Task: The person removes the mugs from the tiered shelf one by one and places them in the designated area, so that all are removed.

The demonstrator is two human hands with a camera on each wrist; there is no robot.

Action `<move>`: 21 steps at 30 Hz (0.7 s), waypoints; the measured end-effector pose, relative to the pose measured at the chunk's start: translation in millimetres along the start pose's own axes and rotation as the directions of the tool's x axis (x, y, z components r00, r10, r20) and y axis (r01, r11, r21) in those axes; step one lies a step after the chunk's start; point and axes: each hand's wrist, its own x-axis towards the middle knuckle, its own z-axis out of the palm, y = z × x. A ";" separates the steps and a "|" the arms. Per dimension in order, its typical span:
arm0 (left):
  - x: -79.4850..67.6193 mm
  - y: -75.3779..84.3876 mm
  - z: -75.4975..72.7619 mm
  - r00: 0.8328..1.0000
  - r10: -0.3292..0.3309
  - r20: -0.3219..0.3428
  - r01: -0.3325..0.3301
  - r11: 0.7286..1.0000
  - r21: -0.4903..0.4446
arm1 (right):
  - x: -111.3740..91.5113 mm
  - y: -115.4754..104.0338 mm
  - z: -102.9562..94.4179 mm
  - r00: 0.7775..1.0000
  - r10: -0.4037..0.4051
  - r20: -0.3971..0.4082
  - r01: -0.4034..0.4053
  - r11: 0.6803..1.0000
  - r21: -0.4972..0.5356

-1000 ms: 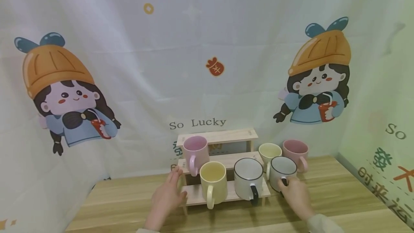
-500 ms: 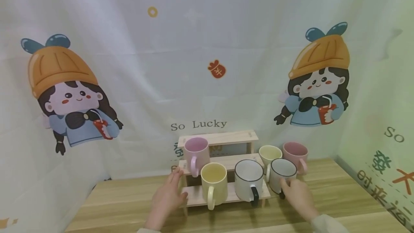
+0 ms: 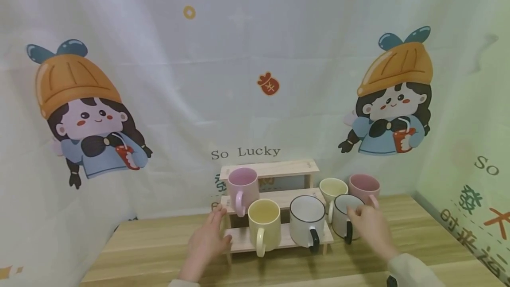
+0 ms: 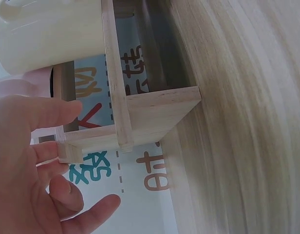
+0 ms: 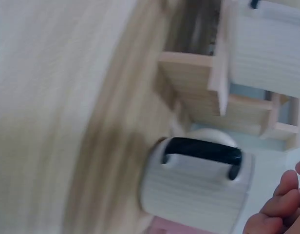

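My left hand [image 3: 206,238] rests at the left end of a three-tier wooden rack [image 3: 284,243], its fingertips touching the middle shelf's end. A yellow mug [image 3: 264,229] and a white mug with a black rim and handle [image 3: 307,223] stand on the lowest shelf. Higher up, on the middle shelf, is a purple mug [image 3: 243,191]. My right hand [image 3: 372,229] hovers by the rim of a second white mug [image 3: 341,223] on the table, right of the rack. In the right wrist view its loosely curled fingers [image 5: 281,202] are apart from that mug's black handle [image 5: 203,150].
Behind the second white mug, a pale yellow cup [image 3: 333,188] and a pink mug [image 3: 364,185] stand on the wooden table [image 3: 159,247]. A printed cloth backdrop [image 3: 191,79] rises behind the table and along its sides.
My right hand has let go of the second white mug's black handle and moved up toward its rim. The left hand stays at the rack's end.
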 end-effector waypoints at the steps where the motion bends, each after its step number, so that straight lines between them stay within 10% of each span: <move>1: 0.1 0.2 -0.2 1.000 0.002 0.000 -0.002 1.000 0.000 | 1.5 -2.2 -1.5 1.000 -0.019 -0.001 0.019 1.000 -0.006; 21: 2.0 -1.1 3.5 1.000 -0.009 0.001 0.009 1.000 0.000 | 15.0 -72.5 -22.7 0.995 -0.032 0.091 0.038 0.997 -0.066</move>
